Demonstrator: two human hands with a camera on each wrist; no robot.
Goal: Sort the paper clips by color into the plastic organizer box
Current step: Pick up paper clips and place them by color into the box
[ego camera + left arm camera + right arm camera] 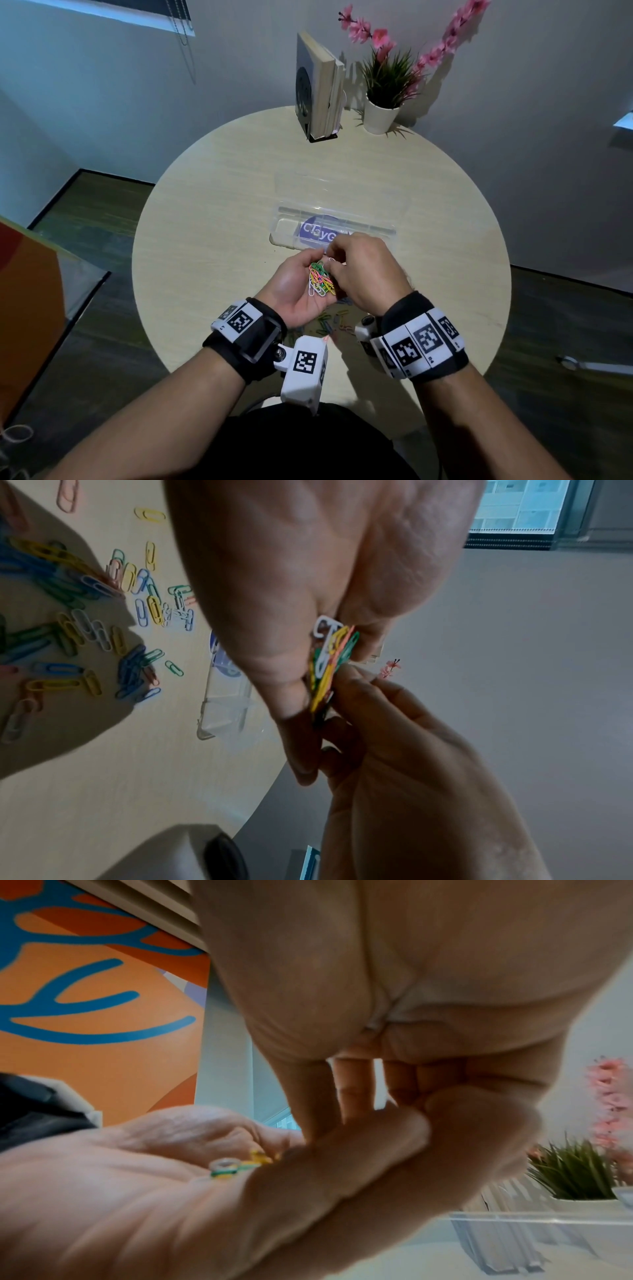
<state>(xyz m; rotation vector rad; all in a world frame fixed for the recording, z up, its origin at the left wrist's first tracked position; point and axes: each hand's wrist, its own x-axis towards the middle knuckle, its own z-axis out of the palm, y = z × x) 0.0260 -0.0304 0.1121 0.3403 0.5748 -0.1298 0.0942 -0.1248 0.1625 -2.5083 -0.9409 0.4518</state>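
Note:
My left hand [296,289] is palm-up over the near part of the round table and cups a bunch of paper clips [320,281] in green, yellow, pink and white. Its fingers curl round the bunch [332,653]. My right hand [363,270] reaches into that bunch from the right and pinches a white clip [331,260] at its top edge. The clear plastic organizer box [332,224] lies just beyond both hands, a purple label showing through it. Many loose clips [103,615] lie scattered on the table under my hands.
A stand of upright books [320,85] and a white potted plant with pink blossoms [383,102] sit at the table's far edge [260,113]. An orange panel [27,291] stands to the left, off the table.

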